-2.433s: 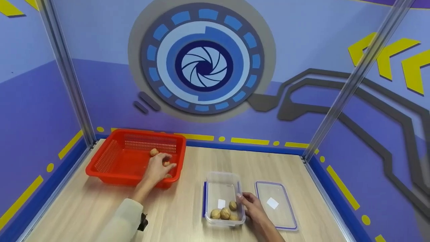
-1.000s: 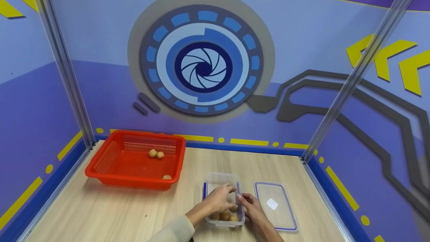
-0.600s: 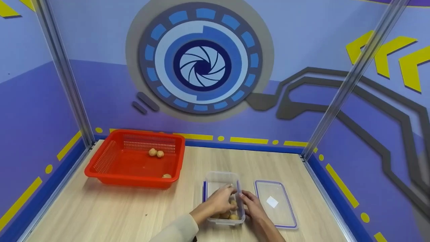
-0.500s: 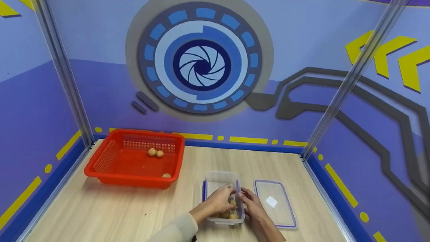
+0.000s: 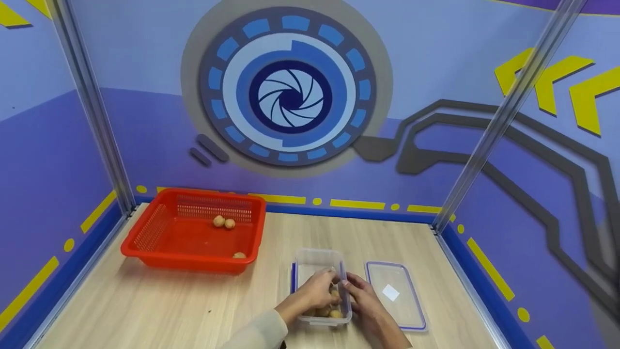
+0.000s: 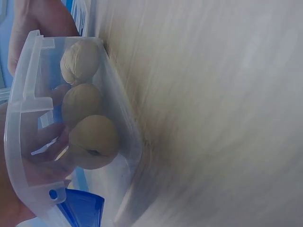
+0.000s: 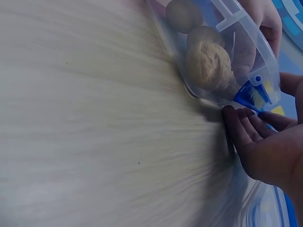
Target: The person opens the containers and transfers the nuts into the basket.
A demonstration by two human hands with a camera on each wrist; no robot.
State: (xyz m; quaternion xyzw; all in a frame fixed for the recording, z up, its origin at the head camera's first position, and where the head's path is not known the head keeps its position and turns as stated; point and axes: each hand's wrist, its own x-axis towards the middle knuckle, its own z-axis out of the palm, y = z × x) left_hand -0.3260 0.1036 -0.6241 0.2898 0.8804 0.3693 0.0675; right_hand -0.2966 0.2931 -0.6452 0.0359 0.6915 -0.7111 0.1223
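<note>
A clear plastic food container (image 5: 317, 257) with blue side latches stands on the table, several walnuts (image 5: 335, 314) in its near end. My left hand (image 5: 315, 292) reaches down into it, fingers bent around a walnut (image 5: 334, 293) near the right wall. Through the clear wall in the left wrist view, the fingers (image 6: 45, 137) show behind a row of walnuts (image 6: 94, 142). My right hand (image 5: 365, 299) holds the container's right side, thumb at the rim. In the right wrist view its fingers (image 7: 239, 125) lie against the outside by the blue latch (image 7: 253, 96).
A red plastic basket (image 5: 193, 263) stands at the back left with a few walnuts (image 5: 224, 222) inside. The clear lid (image 5: 397, 310) with a blue seal and a white label lies right of the container. Printed panels (image 5: 290, 184) and metal posts enclose the table.
My left hand has gone from the red basket into the container and now works lower among the walnuts. A walnut there has shifted slightly. The right hand has stayed at the container's side.
</note>
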